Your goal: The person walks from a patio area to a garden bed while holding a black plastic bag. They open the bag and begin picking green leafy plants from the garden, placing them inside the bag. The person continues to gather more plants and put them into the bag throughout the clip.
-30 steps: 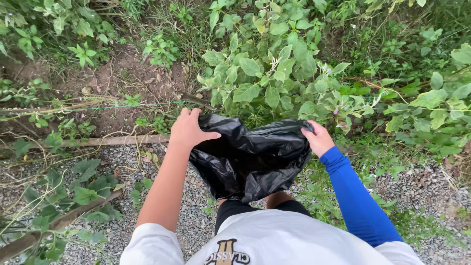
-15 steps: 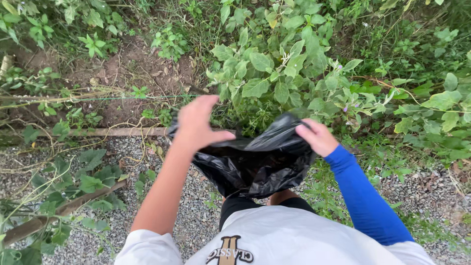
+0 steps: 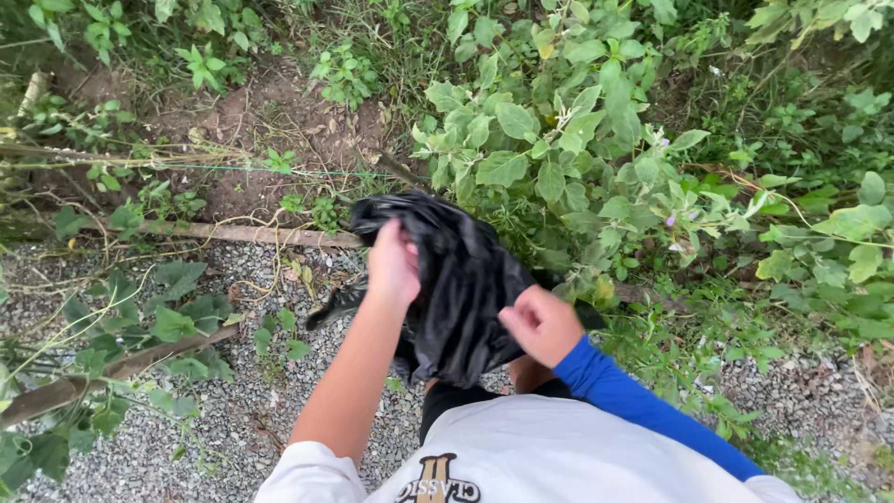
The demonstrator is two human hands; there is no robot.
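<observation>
Step in hand, by my guess — gathering black plastic bag [image 3: 456, 289] between both hands, bunching it rather than spreading it. Bag hangs centre, before my waist, over gravel [image 3: 186, 438]. My left hand [image 3: 393, 265] at 10 o'clock of bag, fingers curled tight, pinching upper fold. My right hand [image 3: 540, 324], blue sleeve, at 4 o'clock — fingers folded narrow onto plastic, gripping side. Leafy bush [image 3: 559, 140] at 1 o'clock. Next move calls for firm two-hand grip, finding rim among folds.

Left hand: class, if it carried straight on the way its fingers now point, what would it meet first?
The left hand already grips the black plastic bag; past that, probably the leafy bush, though depth is unclear.
</observation>
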